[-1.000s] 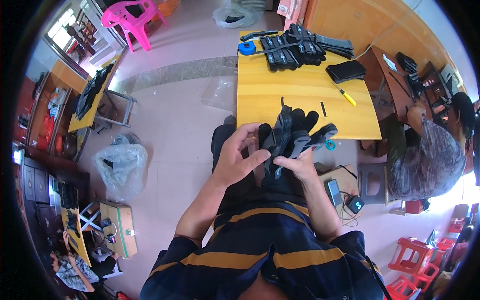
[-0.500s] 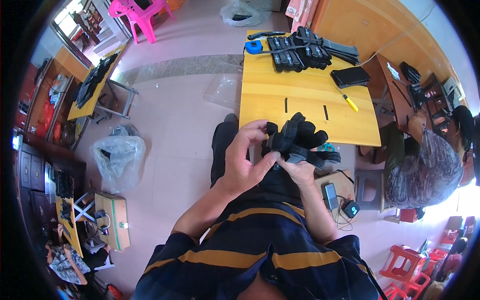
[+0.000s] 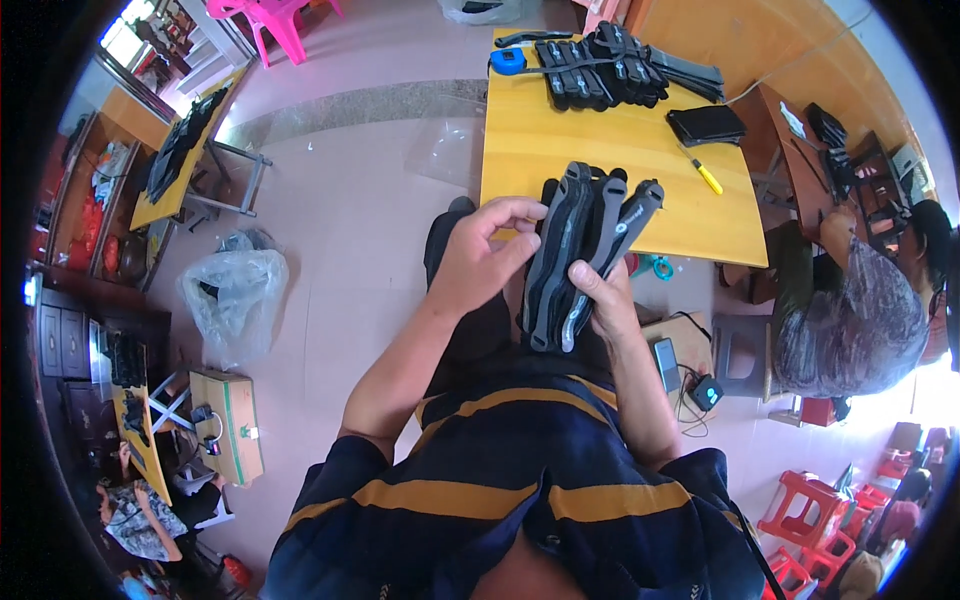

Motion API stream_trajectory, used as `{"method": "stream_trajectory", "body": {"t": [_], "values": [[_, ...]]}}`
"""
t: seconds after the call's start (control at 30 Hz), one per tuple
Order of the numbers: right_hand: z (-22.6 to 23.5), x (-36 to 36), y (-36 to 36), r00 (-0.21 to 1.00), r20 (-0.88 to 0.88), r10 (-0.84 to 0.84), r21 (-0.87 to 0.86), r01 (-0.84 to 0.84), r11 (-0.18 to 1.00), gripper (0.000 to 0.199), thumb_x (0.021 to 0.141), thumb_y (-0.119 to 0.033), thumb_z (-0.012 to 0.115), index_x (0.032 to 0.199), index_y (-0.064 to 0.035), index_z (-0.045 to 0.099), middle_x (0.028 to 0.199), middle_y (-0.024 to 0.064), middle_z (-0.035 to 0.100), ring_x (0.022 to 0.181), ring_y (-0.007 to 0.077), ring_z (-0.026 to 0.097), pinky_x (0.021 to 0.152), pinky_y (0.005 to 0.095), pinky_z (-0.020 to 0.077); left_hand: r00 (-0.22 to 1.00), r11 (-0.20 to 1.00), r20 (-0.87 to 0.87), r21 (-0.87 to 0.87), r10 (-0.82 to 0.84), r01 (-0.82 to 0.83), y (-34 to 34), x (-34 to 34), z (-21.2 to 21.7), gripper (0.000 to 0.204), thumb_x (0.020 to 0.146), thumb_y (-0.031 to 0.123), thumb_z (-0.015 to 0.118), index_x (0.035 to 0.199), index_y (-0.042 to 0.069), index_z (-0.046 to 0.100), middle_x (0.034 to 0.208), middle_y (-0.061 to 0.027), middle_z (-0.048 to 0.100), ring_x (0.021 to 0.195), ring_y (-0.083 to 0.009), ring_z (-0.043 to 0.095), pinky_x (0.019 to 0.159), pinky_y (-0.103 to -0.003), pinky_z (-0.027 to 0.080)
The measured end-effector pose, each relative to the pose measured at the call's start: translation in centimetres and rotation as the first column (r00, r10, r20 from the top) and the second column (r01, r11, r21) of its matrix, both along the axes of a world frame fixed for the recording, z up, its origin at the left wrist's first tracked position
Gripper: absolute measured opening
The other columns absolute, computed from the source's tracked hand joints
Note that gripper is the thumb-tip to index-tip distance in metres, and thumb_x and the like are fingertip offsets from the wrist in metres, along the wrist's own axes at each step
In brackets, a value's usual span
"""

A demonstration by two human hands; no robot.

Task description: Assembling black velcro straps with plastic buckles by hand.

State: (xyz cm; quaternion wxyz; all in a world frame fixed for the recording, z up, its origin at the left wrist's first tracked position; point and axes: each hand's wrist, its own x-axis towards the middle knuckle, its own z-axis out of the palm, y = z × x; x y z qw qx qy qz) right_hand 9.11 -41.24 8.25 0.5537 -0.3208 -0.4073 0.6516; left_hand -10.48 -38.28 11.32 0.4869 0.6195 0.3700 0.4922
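Observation:
A thick bundle of folded black and grey straps (image 3: pixel 572 250) stands on end above my lap, in front of the yellow table's near edge. My right hand (image 3: pixel 608 298) is closed around its lower right side, with the thumb pressed across the front. At the bundle's left edge is my left hand (image 3: pixel 488 250), its fingers bent but apart. Its fingertips come right up to the straps without gripping them; whether they touch, I cannot tell. One strap leans out to the right at the top.
On the yellow table (image 3: pixel 560 135) lie more strap bundles (image 3: pixel 605 70), a blue tape measure (image 3: pixel 508 61), a black stack (image 3: pixel 706 126) and a yellow-handled screwdriver (image 3: pixel 707 177). A person (image 3: pixel 850 320) sits at the right. A plastic bag (image 3: pixel 235 300) lies on the floor at left.
The bundle has turned from end-on to lengthwise, showing its long grey sides. My left hand has come off it and opened, while my right hand keeps hold. The view has shifted slightly.

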Motion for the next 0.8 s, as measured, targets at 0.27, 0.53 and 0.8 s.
{"method": "stream_trajectory", "body": {"t": [0.27, 0.53, 0.8], "values": [[-0.6, 0.2, 0.6, 0.999, 0.04, 0.033, -0.118, -0.028, 0.993, 0.065, 0.087, -0.039, 0.077, 0.132, 0.0006, 0.053, 0.112, 0.0071, 0.065, 0.102, 0.0165, 0.062, 0.09, 0.0328, 0.051, 0.998, 0.974, 0.045, -0.221, -0.035, 0.044, 1.4, -0.1, -0.5, 0.024, 0.084, 0.014, 0.074, 0.1, -0.003, 0.069, 0.091, -0.0061, 0.069, 0.085, -0.0119, 0.063, 0.081, -0.026, 0.051], [-0.3, 0.0, 1.1, 0.999, -0.017, 0.027, -0.23, -0.03, 0.973, 0.056, 0.087, -0.029, 0.076, 0.13, 0.0006, 0.054, 0.111, 0.0079, 0.065, 0.1, 0.0169, 0.064, 0.09, 0.0336, 0.0525, 0.954, 0.995, -0.284, -0.007, -0.096, 0.098, 2.0, -0.2, -0.1, 0.025, 0.082, 0.022, 0.078, 0.08, 0.001, 0.064, 0.08, -0.0029, 0.06, 0.077, -0.0122, 0.057, 0.073, -0.03, 0.046], [0.9, 0.1, 1.7, 0.999, 0.002, 0.04, -0.196, -0.039, 0.98, 0.055, 0.08, -0.02, 0.077, 0.127, 0.0009, 0.057, 0.109, 0.0083, 0.065, 0.099, 0.018, 0.064, 0.092, 0.0341, 0.0524, 0.943, 0.995, -0.319, -0.054, -0.094, 0.081, 2.3, 0.8, 1.5, 0.032, 0.07, 0.022, 0.071, 0.084, -0.006, 0.068, 0.082, -0.015, 0.067, 0.076, -0.0216, 0.064, 0.072, -0.033, 0.051]]}}
